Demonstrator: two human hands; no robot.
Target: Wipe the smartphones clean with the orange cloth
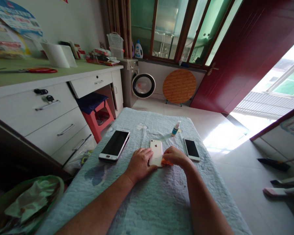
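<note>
A smartphone (156,150) with a pale back lies face down on the cloth-covered table (147,199), its apple logo showing. My left hand (139,163) grips its left side, with the thumb along the bottom edge and the fingers on the upper left. In my right hand (175,156) is a bunched orange cloth (166,161), pressed against the phone's lower right edge. Part of the cloth is hidden under the fingers. To the left lies a larger phone (115,143) with a dark screen, on top of another flat item. A smaller white phone (192,149) is to the right.
A small spray bottle (176,128) stands upright beyond my right hand. White drawers (51,107) and a red stool (98,117) are on the left, above a green bin (60,186). A washing machine (131,73) with its door open stands behind.
</note>
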